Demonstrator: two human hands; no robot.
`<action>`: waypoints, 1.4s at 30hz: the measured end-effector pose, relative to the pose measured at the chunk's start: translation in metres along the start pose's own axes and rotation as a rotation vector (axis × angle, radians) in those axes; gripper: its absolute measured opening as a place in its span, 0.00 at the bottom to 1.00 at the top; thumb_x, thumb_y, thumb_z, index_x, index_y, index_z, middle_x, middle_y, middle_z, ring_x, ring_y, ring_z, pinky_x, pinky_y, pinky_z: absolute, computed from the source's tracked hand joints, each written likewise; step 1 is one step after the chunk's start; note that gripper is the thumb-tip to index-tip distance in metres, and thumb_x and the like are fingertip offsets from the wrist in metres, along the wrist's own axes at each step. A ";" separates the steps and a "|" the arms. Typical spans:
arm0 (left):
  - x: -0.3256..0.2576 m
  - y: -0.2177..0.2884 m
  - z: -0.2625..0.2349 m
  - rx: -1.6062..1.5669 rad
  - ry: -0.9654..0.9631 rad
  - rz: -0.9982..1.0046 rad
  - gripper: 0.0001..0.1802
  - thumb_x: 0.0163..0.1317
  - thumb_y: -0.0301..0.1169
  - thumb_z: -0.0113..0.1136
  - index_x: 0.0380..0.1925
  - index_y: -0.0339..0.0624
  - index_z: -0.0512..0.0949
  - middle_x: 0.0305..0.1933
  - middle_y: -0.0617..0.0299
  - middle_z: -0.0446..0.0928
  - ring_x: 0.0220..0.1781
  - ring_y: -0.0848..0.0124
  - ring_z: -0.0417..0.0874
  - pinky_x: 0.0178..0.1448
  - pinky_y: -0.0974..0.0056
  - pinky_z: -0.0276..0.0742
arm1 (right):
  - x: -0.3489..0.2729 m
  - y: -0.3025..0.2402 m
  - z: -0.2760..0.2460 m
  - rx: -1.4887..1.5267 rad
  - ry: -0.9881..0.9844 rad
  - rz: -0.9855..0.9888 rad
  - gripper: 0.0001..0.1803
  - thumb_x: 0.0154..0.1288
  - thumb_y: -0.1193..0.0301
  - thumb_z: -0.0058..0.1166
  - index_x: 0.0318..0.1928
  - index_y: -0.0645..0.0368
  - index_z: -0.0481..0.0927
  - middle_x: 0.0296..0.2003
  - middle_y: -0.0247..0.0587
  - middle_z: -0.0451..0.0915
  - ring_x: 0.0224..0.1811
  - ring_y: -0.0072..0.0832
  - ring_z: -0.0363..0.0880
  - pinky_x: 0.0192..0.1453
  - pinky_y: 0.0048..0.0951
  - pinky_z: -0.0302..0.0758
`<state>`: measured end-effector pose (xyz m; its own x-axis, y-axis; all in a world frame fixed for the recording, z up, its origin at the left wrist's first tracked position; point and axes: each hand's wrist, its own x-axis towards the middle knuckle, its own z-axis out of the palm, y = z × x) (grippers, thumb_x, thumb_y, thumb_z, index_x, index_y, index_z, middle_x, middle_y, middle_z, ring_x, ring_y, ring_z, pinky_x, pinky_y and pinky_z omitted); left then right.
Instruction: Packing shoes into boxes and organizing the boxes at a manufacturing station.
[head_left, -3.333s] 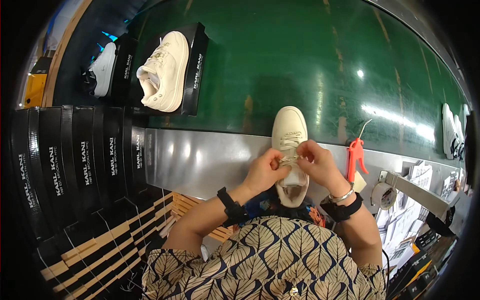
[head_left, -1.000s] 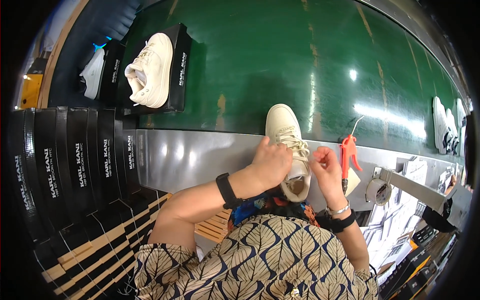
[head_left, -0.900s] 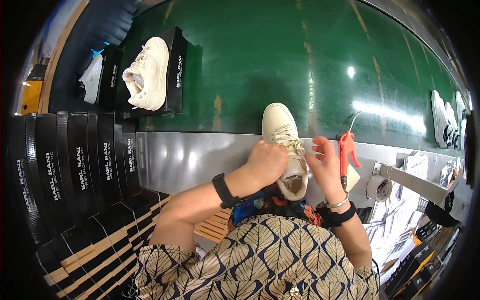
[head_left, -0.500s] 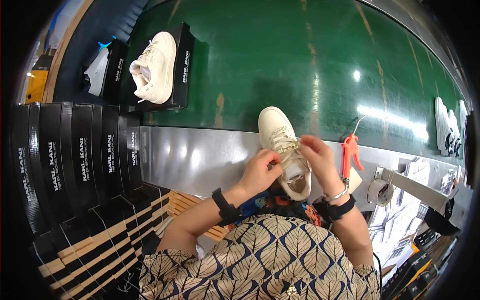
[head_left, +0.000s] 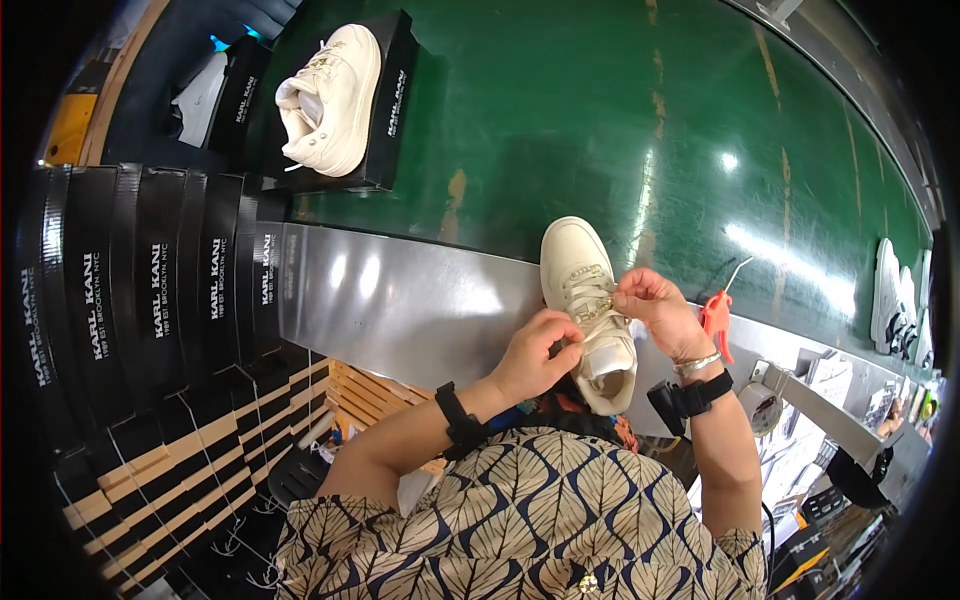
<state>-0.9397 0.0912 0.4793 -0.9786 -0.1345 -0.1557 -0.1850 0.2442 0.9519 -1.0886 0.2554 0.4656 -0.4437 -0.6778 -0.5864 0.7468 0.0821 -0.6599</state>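
Note:
A cream lace-up sneaker (head_left: 575, 248) stands in front of me, its toe on the green surface and its heel toward my body. Gold-coloured trim shows among its laces (head_left: 592, 290). At the near left side of the lacing, my left hand (head_left: 545, 352) is closed, thumb and forefinger pinching a lace by the tongue. On the other side, my right hand (head_left: 662, 308) pinches the lacing near the upper eyelets, fingertips against the shoe. The exact piece of lace between my fingertips is partly hidden.
A matching cream sneaker (head_left: 345, 110) rests on a black shoebox (head_left: 398, 100) at far left. Stacked black shoeboxes (head_left: 165, 265) fill the left side. A red-orange air blow gun (head_left: 716, 318) lies right, near a tape roll (head_left: 760, 408). White shoes (head_left: 886, 295) stand far right.
My right hand has come down from just above the laces and now pinches at the eyelets. My left hand stays by the tongue. The whole view has shifted slightly.

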 end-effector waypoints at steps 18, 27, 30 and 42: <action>0.031 0.020 -0.009 0.100 -0.235 -0.163 0.06 0.51 0.21 0.53 0.30 0.37 0.69 0.30 0.62 0.73 0.30 0.73 0.74 0.35 0.66 0.70 | -0.056 0.031 0.054 -0.813 0.585 -0.411 0.25 0.51 0.75 0.55 0.52 0.63 0.67 0.41 0.50 0.74 0.44 0.42 0.74 0.46 0.37 0.72; 0.033 0.014 -0.001 -0.582 -0.287 -0.469 0.05 0.53 0.23 0.51 0.30 0.41 0.68 0.26 0.73 0.65 0.27 0.83 0.63 0.31 0.75 0.62 | -0.044 0.039 0.054 -0.928 0.617 -0.469 0.22 0.53 0.78 0.50 0.52 0.63 0.69 0.38 0.49 0.73 0.42 0.40 0.73 0.48 0.34 0.70; 0.016 0.015 0.001 -0.525 -0.202 -0.409 0.05 0.52 0.24 0.53 0.29 0.41 0.69 0.25 0.73 0.64 0.26 0.82 0.62 0.30 0.75 0.62 | -0.042 0.041 0.055 -0.936 0.608 -0.499 0.22 0.53 0.78 0.49 0.52 0.63 0.69 0.38 0.49 0.74 0.42 0.42 0.73 0.48 0.36 0.71; -0.028 0.001 0.001 0.226 -0.051 0.379 0.14 0.41 0.23 0.60 0.31 0.43 0.72 0.40 0.58 0.68 0.46 0.55 0.68 0.51 0.57 0.69 | -0.016 -0.015 0.044 -0.906 0.179 -0.133 0.17 0.52 0.70 0.60 0.43 0.64 0.79 0.35 0.45 0.81 0.34 0.25 0.79 0.41 0.25 0.75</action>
<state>-0.9129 0.0964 0.4847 -0.9833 0.0509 0.1750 0.1781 0.4721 0.8634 -1.0709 0.2328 0.5058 -0.6239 -0.6056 -0.4939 0.0464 0.6021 -0.7971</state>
